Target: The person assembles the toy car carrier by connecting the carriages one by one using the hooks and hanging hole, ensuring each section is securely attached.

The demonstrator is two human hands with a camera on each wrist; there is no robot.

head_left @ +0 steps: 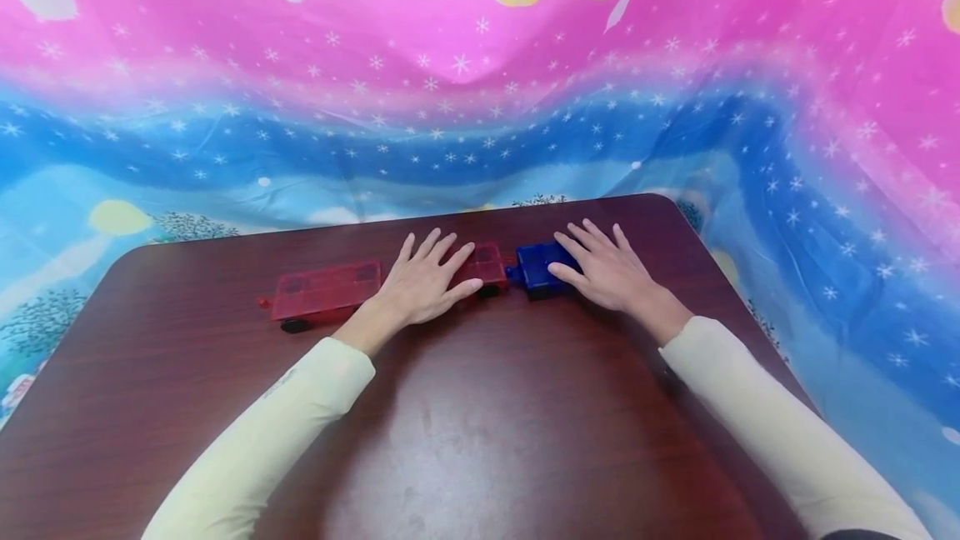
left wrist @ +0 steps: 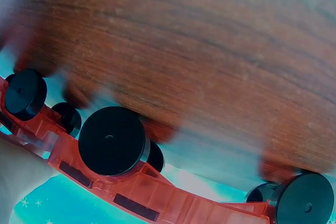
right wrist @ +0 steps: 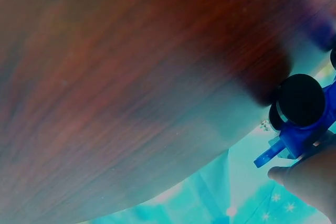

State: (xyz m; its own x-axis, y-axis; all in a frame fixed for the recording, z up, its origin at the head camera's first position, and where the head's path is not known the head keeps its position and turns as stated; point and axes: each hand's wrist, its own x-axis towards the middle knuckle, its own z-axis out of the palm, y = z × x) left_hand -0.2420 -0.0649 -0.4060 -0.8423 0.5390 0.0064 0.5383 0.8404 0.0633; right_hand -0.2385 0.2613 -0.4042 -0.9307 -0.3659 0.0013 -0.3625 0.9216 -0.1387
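Note:
Three translucent toy cars on black wheels stand in a row on the brown table. The left red car [head_left: 322, 290] shows most of its top. My left hand [head_left: 420, 286], palm down with fingers spread, overlaps the middle red car [head_left: 489, 263] and hides part of it. The blue car [head_left: 531, 263] is coupled to that red car. My right hand [head_left: 609, 269] lies flat over the blue car's right part, its fingers straight. In the right wrist view, a blue hook [right wrist: 269, 155] projects beside my thumb.
The wooden table [head_left: 465, 407] has rounded far corners, and its far edge runs just behind the cars. A pink and blue patterned cloth [head_left: 450, 115] hangs behind and around the table.

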